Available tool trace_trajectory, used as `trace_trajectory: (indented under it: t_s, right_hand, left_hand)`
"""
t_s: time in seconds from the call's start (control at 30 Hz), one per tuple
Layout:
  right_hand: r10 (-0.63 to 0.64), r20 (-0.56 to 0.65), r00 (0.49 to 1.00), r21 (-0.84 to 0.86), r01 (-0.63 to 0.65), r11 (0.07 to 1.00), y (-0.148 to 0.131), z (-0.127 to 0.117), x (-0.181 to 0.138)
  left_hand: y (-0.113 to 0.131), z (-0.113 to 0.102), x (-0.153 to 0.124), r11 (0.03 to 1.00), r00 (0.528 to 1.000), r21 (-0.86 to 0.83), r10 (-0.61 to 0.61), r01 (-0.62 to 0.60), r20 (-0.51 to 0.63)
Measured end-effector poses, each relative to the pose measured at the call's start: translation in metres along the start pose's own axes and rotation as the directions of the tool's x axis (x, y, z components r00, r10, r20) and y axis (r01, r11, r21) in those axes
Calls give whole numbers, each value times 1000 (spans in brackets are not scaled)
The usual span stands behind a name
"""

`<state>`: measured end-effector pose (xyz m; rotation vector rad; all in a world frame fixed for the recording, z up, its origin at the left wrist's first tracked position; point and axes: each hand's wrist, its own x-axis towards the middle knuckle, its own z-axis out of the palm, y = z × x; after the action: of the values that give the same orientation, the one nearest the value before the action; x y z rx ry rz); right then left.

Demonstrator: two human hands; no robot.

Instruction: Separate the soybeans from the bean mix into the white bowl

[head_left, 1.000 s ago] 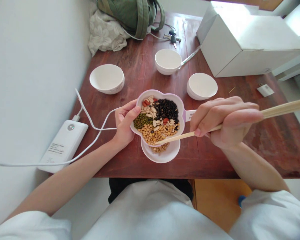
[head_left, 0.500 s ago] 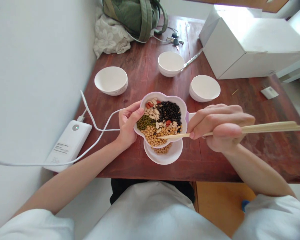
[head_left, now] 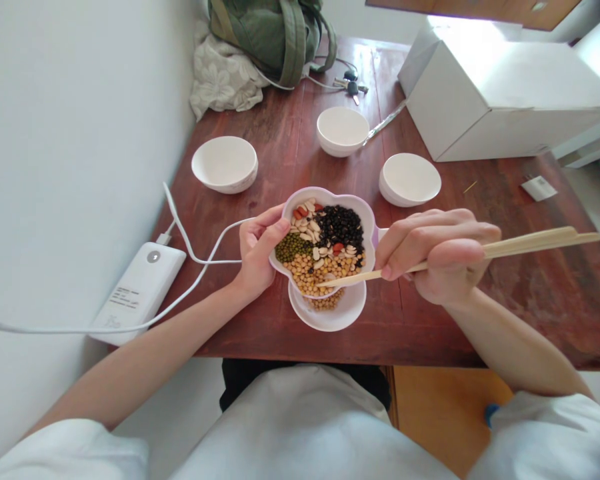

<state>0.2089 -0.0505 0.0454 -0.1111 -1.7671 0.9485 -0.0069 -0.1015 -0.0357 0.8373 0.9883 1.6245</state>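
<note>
My left hand [head_left: 261,252] grips the left side of a flower-shaped white dish with a lilac rim [head_left: 353,199], thumb on the edge. It holds black beans [head_left: 341,225], green mung beans [head_left: 291,247], pale flat seeds with a few red ones [head_left: 307,229], and yellow soybeans [head_left: 307,277]. In my right hand [head_left: 443,253], closed beside the dish's handle, are wooden chopsticks [head_left: 535,240], their tips among the soybeans at the near side. Below the dish a round white bowl [head_left: 330,322] with soybeans [head_left: 326,303] is partly covered by it.
Three white bowls stand beyond the dish, at left [head_left: 225,163], centre [head_left: 343,131] and right [head_left: 410,179]. A white power bank [head_left: 139,290] with a cable lies by the wall. Farther back are a green bag [head_left: 265,40], keys [head_left: 351,87] and a large white box [head_left: 505,100].
The chopstick tips have shifted slightly toward me and right within the soybeans, and their rear ends have tilted up. My left hand keeps its hold on the dish.
</note>
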Motion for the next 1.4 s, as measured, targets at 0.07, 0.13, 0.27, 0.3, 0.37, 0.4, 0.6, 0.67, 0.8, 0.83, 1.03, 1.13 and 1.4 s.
trace_trajectory:
  t_s: [0.07,0.13,0.27,0.3,0.37,0.4,0.6,0.67,0.8,0.83,1.03,1.13,1.4]
  right_hand:
    - [-7,-25,1000,-2,7,1000,-1,0,1]
    - [-9,-80,997,-21,7,1000,-1,0,2]
    - [-40,-123,992,-60,33,998,-1,-2,4]
    - [-57,-112,992,-64,50,997,0,-2,4]
    - [-76,-80,994,-69,70,995,1,-2,2]
    - [-70,-60,996,-72,65,995,2,-2,1]
    - [12,-2,1000,-83,-12,996,2,0,-5]
    - [11,1,1000,-67,-11,998,2,0,-4]
    - [21,-10,1000,-46,-21,999,1,-1,-1]
    - [22,-8,1000,-33,-22,999,0,-1,-1]
    - [52,-14,999,-12,-52,999,-2,-2,1]
    - [23,-18,1000,-16,-24,1000,-3,-2,2]
    - [-89,-90,992,-60,84,995,2,-2,1]
  left_hand:
    - [0,0,0,1000,1000,16,-4,4,-8]
    - [0,1,0,1000,1000,13,-7,8,-10]
    - [0,1,0,1000,1000,4,-1,1,1]
    - [0,1,0,1000,1000,6,0,0,2]
    - [0,2,1,1000,1000,3,8,-8,2]
    - [-1,2,1,1000,1000,-1,16,-16,1]
    - [-2,1,1,1000,1000,6,24,-24,0]
    - [-2,2,1,1000,1000,-2,23,-23,-2]
    - [1,4,1,1000,1000,-15,-5,5,-11]
    - [1,5,1,1000,1000,-19,-12,11,-17]
    - [3,6,0,999,998,-7,-34,33,-43]
    - [3,6,1,1000,999,-5,-23,22,-32]
    - [3,7,1,1000,1000,-16,14,-14,1]
